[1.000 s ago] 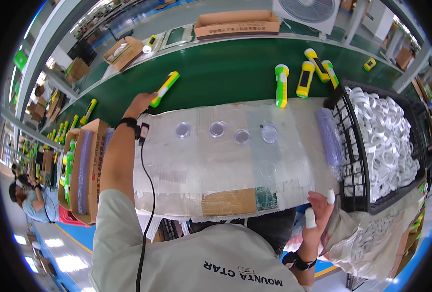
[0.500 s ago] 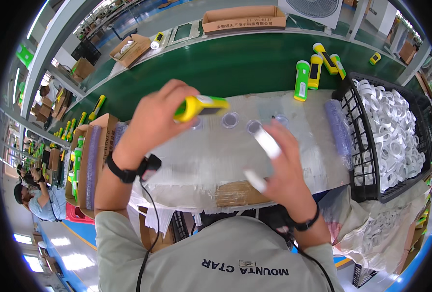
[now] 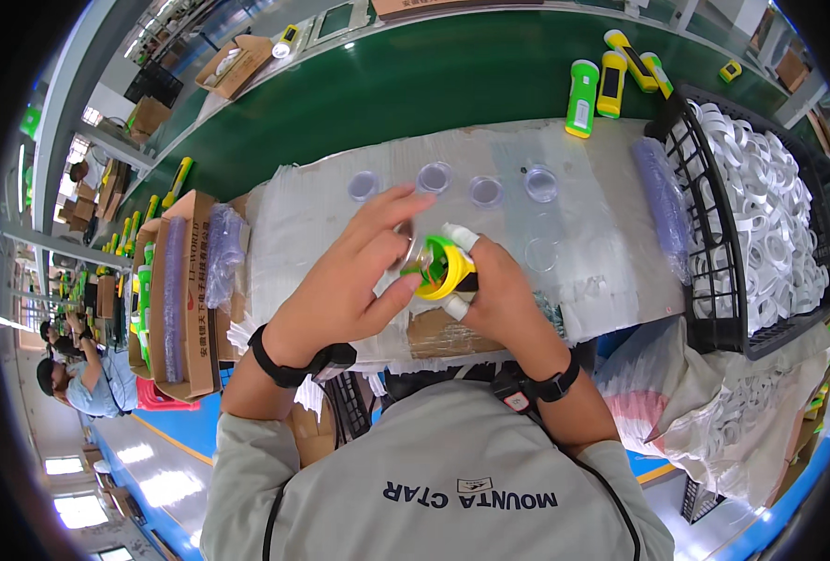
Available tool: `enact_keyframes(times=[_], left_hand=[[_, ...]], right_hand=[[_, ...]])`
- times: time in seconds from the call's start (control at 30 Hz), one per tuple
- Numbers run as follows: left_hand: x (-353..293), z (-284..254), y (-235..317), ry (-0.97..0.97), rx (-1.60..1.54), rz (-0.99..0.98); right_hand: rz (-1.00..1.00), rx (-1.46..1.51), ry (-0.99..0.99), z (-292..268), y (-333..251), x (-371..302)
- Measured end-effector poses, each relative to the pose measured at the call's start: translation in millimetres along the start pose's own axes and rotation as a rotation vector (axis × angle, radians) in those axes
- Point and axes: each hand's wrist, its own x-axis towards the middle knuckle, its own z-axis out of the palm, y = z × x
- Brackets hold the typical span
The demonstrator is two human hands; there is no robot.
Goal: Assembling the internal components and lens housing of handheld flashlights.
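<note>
My right hand, with white covers on its thumb and a fingertip, grips a yellow-and-green flashlight. The flashlight's round end faces left and shows green inside. At that end, my left hand has its fingers and thumb curled around a shiny, see-through round piece, partly hidden and blurred. I cannot tell whether this piece is seated on the flashlight. Beyond my hands, several clear round lens cups lie in a row on the covered worktop, among them one lens cup and a rightmost cup.
Several flashlights lie at the back right. A black crate of white rings stands at the right, beside a bubble-wrap roll. At the left, a cardboard box holds more flashlights. Behind the worktop runs a green belt.
The flashlight has passed from my raised left hand to my right hand. Both hands have come together near the worktop's front, and the view has tilted downward.
</note>
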Motion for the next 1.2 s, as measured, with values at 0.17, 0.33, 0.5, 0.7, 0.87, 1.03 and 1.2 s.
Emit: enact_keyframes(times=[0.17,0.33,0.5,0.7,0.87,1.03,1.2], left_hand=[[3,24,-2,-0.023,-0.271,0.066],[9,28,-2,-0.089,-0.028,0.117],[15,22,10,-0.184,0.339,0.124],[23,43,4,-0.056,0.336,0.206],[37,55,13,-0.032,0.204,0.266],[48,67,-2,-0.017,-0.215,0.253],[52,81,-29,0.034,-0.577,0.239]], right_hand=[[0.001,-0.025,-0.018,-3,1,-7],[-0.005,0.032,0.043,-3,2,-9],[0.013,0.061,0.034,-3,5,-9],[0.018,0.125,-0.037,-15,12,-12],[-0.062,-0.121,-0.171,-61,15,-13],[0.332,-0.569,-0.096,-99,50,2],[0.347,-0.639,-0.169,-85,62,4]])
